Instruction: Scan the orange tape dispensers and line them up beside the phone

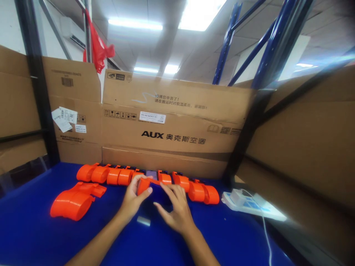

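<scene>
Obstacles: orange parts row (191,186) far, cardboard wall (172,125) behind, orange pile (73,201) left, power strip (251,205) right. Free: near blue tabletop (33,236).

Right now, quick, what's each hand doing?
Left hand: closed on an orange piece.
Right hand: open, fingers resting flat on a dark part, not gripping it.

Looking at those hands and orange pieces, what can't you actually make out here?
All in the head view:
The dark object is mostly covered by the left hand and right hand; shape unclear.
The orange piece in the left hand: fingers hide its lower part.
The white label on the cardboard: print too small.
The power strip: cable cut off by the bottom edge.
</scene>
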Motion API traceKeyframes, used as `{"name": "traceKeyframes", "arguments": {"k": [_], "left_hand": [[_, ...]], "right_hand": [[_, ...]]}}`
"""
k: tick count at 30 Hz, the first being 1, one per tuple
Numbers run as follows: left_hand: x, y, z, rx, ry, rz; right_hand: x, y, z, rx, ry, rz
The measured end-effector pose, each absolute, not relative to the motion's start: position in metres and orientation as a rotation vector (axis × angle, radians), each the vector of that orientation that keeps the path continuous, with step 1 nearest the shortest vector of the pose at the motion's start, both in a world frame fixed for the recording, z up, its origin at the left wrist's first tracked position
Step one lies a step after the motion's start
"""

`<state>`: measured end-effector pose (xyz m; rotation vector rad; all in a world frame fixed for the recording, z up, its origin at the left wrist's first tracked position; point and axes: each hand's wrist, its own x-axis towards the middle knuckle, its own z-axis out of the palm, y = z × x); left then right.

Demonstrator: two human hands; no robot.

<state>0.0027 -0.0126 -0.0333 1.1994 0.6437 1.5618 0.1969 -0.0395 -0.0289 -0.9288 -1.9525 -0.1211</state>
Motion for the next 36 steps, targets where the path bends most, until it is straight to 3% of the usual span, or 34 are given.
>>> {"name": "traceKeyframes", "arguments": {"k": [5, 12, 16, 24, 36], "left_hand": [[0.001, -0.012, -0.04, 1.18, 0.581, 1.487], [0.002, -0.014, -0.043, 1.115, 0.532, 1.256], [0.006, -0.015, -0.044, 1.052, 0.612, 1.245], [0.006, -0.004, -0.041, 0.857, 0.785, 1.413], [0.002, -0.003, -0.054, 1.327, 0.86, 1.309]], "right_hand": [[0.199, -0.036, -0.027, -0.956, -1.747, 0.199], [0.199, -0.03, -0.02, -0.887, -1.527, 0.968], [0.197, -0.029, -0.025, -0.905, -1.431, 1.182], [0.198, -0.027, -0.024, -0.692, -1.525, 1.005], [0.214, -0.021, -0.021, -0.959, -1.158, 0.54]]}}
